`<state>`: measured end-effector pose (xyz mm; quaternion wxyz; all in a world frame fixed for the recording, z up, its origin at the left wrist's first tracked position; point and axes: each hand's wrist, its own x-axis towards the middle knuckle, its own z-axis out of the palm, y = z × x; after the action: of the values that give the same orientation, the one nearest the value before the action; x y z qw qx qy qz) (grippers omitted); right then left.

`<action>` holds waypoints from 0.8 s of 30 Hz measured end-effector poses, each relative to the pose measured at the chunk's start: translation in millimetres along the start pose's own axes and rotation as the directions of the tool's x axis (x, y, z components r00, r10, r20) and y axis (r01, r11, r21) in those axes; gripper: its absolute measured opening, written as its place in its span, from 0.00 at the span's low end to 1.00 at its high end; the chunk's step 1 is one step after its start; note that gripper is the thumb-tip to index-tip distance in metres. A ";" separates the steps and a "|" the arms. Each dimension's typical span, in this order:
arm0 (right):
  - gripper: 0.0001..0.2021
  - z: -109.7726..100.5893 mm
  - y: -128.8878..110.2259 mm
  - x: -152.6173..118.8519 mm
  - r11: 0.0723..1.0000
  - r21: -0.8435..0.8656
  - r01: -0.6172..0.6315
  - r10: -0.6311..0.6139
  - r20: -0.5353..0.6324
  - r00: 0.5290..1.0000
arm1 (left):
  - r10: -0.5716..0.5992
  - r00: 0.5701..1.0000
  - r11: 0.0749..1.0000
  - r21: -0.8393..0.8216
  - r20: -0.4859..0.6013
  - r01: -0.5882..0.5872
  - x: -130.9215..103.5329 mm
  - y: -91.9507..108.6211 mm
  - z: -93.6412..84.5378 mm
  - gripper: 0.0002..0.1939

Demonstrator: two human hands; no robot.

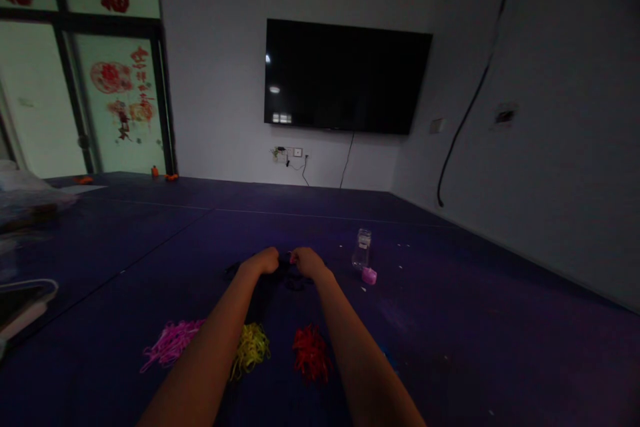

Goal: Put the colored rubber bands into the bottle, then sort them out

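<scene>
Both arms reach forward over a dark blue-purple surface (440, 320). My left hand (265, 260) is closed at a dark, stringy pile (296, 283); what its fingers hold is hidden. Close by on the right, my right hand (306, 261) is pinched, with a tiny pink bit showing at its fingertips, too small to name. Nearer the camera lie a pink heap of loops (173, 343), partly behind the left forearm, a yellow heap (251, 348) and a red heap (311, 352). A bit of blue (389, 359) shows beside the right forearm.
A clear bottle (363, 248) stands right of my hands, with a pink cap-like piece (369, 275) in front. Small white scraps are scattered around. At the left edge are a white-rimmed object (30, 310) and clear plastic (25, 197). A television (347, 77) hangs on the far wall.
</scene>
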<state>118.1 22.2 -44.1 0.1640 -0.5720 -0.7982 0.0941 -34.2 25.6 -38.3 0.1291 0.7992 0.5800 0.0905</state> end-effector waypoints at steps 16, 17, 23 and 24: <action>0.09 -12.2 -0.8 -5.7 0.988 -0.082 -0.129 0.128 -0.011 0.992 | -0.044 0.998 0.997 -0.068 0.043 0.047 -8.3 4.7 -5.8 0.15; 0.08 -12.2 -1.1 -6.0 0.987 -0.089 -0.137 0.137 -0.009 0.991 | -0.044 0.998 0.996 -0.075 0.035 0.047 -8.5 5.2 -6.0 0.15; 0.10 -11.0 -3.1 -7.2 0.969 -0.151 -0.196 0.197 -0.011 0.980 | -0.077 0.996 0.985 -0.156 -0.046 0.069 -7.4 8.7 -10.9 0.13; 0.11 -10.3 -3.5 -7.5 0.966 -0.162 -0.200 0.202 -0.009 0.979 | -0.086 0.994 0.981 -0.179 -0.069 0.073 -7.1 9.3 -12.7 0.12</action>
<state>120.9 13.6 -34.5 0.1037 -0.6610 -0.7417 0.0470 -31.8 17.5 -23.3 0.1802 0.7569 0.6057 0.1668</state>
